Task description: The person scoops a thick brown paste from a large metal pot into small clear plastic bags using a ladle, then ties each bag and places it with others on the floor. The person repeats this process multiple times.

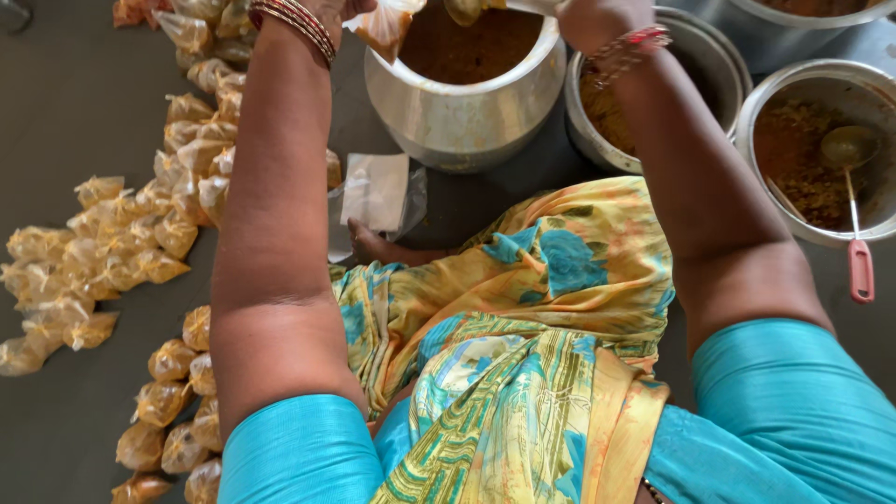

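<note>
Two hands work at the top edge of the frame, both partly cut off. The left hand (pixel 327 11), top centre-left, grips the mouth of a small clear plastic bag (pixel 385 28) that hangs just over the rim of the big steel pot (pixel 464 103) of brown curry; its fingers are clenched on the bag. The right hand (pixel 588 19), top centre-right, reaches over the same pot toward a ladle (pixel 464 9) tipped at the bag's opening, but whether its fingers grasp the handle I cannot tell, since the frame cuts them. To fill well, I judge the bag mouth should be held wide and low over the pot, so drips fall back in, and the ladle poured slowly. A stack of empty bags (pixel 375 191) lies centre, just below the pot. Many filled, tied packets (pixel 112 247) spread along the left side. Another pot (pixel 817 149) at right holds a red-handled spoon (pixel 854 205).
</note>
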